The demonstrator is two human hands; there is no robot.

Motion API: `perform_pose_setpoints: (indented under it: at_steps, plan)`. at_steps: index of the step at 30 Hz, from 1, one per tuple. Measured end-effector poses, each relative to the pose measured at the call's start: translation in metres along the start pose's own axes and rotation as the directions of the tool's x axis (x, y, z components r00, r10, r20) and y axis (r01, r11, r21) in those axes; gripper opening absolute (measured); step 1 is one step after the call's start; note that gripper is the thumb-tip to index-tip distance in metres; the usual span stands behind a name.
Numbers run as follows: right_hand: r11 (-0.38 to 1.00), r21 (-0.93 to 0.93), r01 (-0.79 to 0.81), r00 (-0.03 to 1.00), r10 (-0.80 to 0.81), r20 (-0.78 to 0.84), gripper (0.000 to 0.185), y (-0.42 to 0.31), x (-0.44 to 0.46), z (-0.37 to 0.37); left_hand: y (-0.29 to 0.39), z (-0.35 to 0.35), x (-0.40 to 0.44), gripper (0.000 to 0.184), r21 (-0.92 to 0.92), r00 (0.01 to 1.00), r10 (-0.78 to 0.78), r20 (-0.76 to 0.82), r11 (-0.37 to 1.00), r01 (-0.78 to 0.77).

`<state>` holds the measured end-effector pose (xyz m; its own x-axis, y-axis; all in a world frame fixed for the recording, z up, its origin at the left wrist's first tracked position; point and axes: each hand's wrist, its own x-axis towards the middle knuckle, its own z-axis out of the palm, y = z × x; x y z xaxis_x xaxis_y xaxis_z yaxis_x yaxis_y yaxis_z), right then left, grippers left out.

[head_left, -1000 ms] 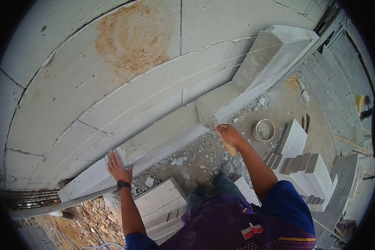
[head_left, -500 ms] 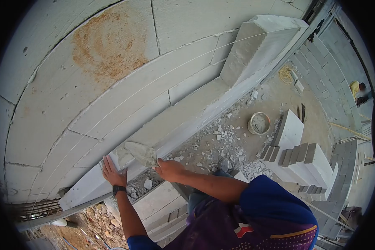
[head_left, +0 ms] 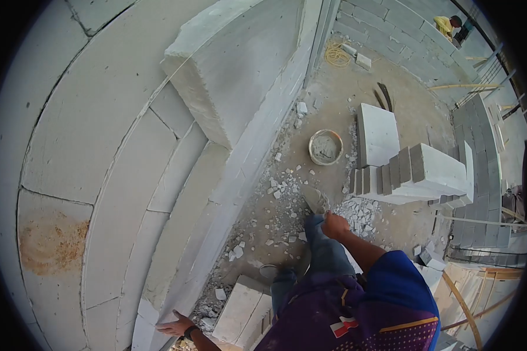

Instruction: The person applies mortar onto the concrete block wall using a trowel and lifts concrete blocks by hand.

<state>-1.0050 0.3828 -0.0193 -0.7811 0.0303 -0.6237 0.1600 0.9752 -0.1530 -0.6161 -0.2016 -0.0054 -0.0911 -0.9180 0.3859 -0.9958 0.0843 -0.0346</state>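
Showing a trowel (head_left: 315, 200) newly away from the low wall (head_left: 184, 219); half a second ago laid across the wall's top, now out over the floor (head_left: 298, 134) and its rubble (head_left: 281, 190), blade toward the round bucket (head_left: 311, 154), near but not touching; right hand (head_left: 335, 225): fingers wrapped round the trowel's handle, handle mostly hidden in the fist; left hand (head_left: 177, 325): fingers straight and spread, gripping nothing, at the end block (head_left: 143, 334) as before, firmness of contact impossible to tell; view: swung toward the bucket, brown stain (head_left: 52, 240) now low at left; bucket: grey mortar (head_left: 327, 151) inside; meaning, by judgement: work on the wall's top paused, trowel and mortar closer together; further items: stacked blocks (head_left: 439, 169), right of the bucket; tall block (head_left: 246, 64), upright at the wall's far end
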Motion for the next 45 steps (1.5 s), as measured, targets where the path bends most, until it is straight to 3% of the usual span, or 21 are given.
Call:
perform_pose_setpoints:
  at_steps: [1, 3, 4, 5, 6, 7, 8, 9, 11, 12, 13, 14, 15, 17, 19, 21, 24, 27, 30, 38, 45]
  plan:
    - [0.999, 0.046, -0.028, 0.998, 0.031, -0.058, 0.059, 0.013, 0.012, -0.011, 0.014, 0.007, -0.028, 0.109, 0.020, 0.994, -0.075, 0.082, 0.997, 0.073]
    - [0.989, 0.129, -0.072, 0.981, 0.094, -0.172, 0.058, 0.041, 0.041, -0.039, 0.045, 0.038, -0.096, 0.109, -0.220, 0.950, -0.079, 0.303, 0.964, 0.150]
    - [0.981, 0.156, -0.118, 0.980, 0.140, -0.140, 0.056, 0.060, 0.067, -0.043, 0.082, 0.023, -0.132, 0.107, -0.233, 0.812, -0.045, 0.582, 0.947, 0.220]
    - [0.971, 0.179, -0.159, 0.978, 0.179, -0.106, 0.054, 0.079, 0.099, -0.044, 0.102, 0.044, -0.176, 0.101, -0.433, 0.680, 0.118, 0.723, 0.845, 0.314]
    - [0.960, 0.199, -0.195, 0.975, 0.213, -0.070, 0.052, 0.096, 0.133, -0.048, 0.130, 0.045, -0.201, 0.095, -0.220, 0.133, 0.176, 0.975, 0.790, 0.572]
    - [0.964, 0.130, -0.232, 0.970, 0.238, -0.037, 0.045, 0.107, 0.164, -0.062, 0.171, 0.042, -0.236, 0.087, -0.162, -0.126, 0.235, 0.964, 0.891, 0.423]
    - [0.961, 0.113, -0.252, 0.966, 0.258, -0.036, 0.042, 0.122, 0.204, -0.063, 0.211, 0.035, -0.270, 0.084, -0.240, -0.277, 0.279, 0.919, 0.956, 0.168]
    - [0.959, 0.094, -0.267, 0.961, 0.272, -0.040, 0.039, 0.138, 0.253, -0.060, 0.247, 0.034, -0.296, 0.083, -0.581, -0.341, 0.530, 0.776, 0.812, -0.060]
    - [0.966, 0.039, -0.257, 0.963, 0.259, -0.069, 0.028, 0.170, 0.359, -0.043, 0.325, 0.024, -0.356, 0.083, -0.700, -0.356, 0.627, 0.693, 0.702, -0.127]
    - [0.938, 0.117, -0.327, 0.939, 0.337, -0.074, 0.026, 0.178, 0.409, -0.036, 0.399, -0.018, -0.383, 0.082, -0.536, -0.256, 0.522, 0.814, 0.844, 0.017]
    - [0.900, 0.180, -0.398, 0.906, 0.416, -0.080, 0.024, 0.183, 0.457, -0.034, 0.458, -0.043, -0.404, 0.079, -0.557, -0.228, 0.566, 0.792, 0.823, 0.110]
    - [0.938, -0.149, -0.312, 0.947, 0.294, -0.134, 0.024, 0.191, 0.500, -0.021, 0.504, -0.058, -0.425, 0.076, -0.564, -0.191, 0.598, 0.779, 0.800, 0.207]
    - [0.867, -0.463, -0.183, 0.982, 0.136, -0.133, 0.024, 0.196, 0.537, -0.006, 0.539, -0.057, -0.443, 0.073, -0.544, -0.226, 0.601, 0.767, 0.795, 0.268]
    - [0.549, -0.832, -0.087, 0.996, 0.080, -0.051, 0.026, 0.197, 0.592, 0.018, 0.581, -0.047, -0.470, 0.069, -0.483, -0.230, 0.591, 0.773, 0.784, 0.391]
    - [0.562, -0.821, -0.101, 0.975, 0.219, 0.030, 0.030, 0.189, 0.622, 0.046, 0.602, -0.039, -0.494, 0.068, -0.420, -0.197, 0.574, 0.795, 0.754, 0.505]
    - [0.540, -0.818, -0.196, 0.932, 0.363, 0.016, 0.033, 0.172, 0.634, 0.076, 0.598, -0.030, -0.511, 0.069, -0.370, -0.202, 0.511, 0.836, 0.795, 0.481]
    - [0.880, -0.474, 0.020, 0.914, 0.176, 0.365, 0.030, 0.138, 0.596, 0.013, 0.563, -0.010, -0.531, 0.072, -0.261, -0.259, 0.417, 0.871, 0.840, 0.475]
    - [0.982, -0.168, 0.081, 0.906, -0.002, 0.423, 0.038, 0.150, 0.592, -0.020, 0.523, 0.002, -0.542, 0.071, -0.199, -0.285, 0.324, 0.902, 0.898, 0.391]
    - [0.990, 0.034, -0.137, 0.922, 0.115, 0.370, 0.048, 0.187, 0.585, -0.021, 0.498, 0.017, -0.543, 0.069, -0.213, -0.239, 0.285, 0.928, 0.934, 0.286]
    - [0.876, 0.483, -0.005, 0.996, 0.045, -0.071, 0.039, 0.257, 0.569, 0.106, 0.499, 0.039, -0.549, 0.064, -0.239, -0.175, 0.325, 0.929, 0.892, 0.385]
    - [0.857, 0.515, 0.027, 0.951, 0.138, -0.278, 0.035, 0.246, 0.521, 0.084, 0.476, 0.042, -0.547, 0.065, -0.266, -0.255, 0.377, 0.890, 0.885, 0.381]
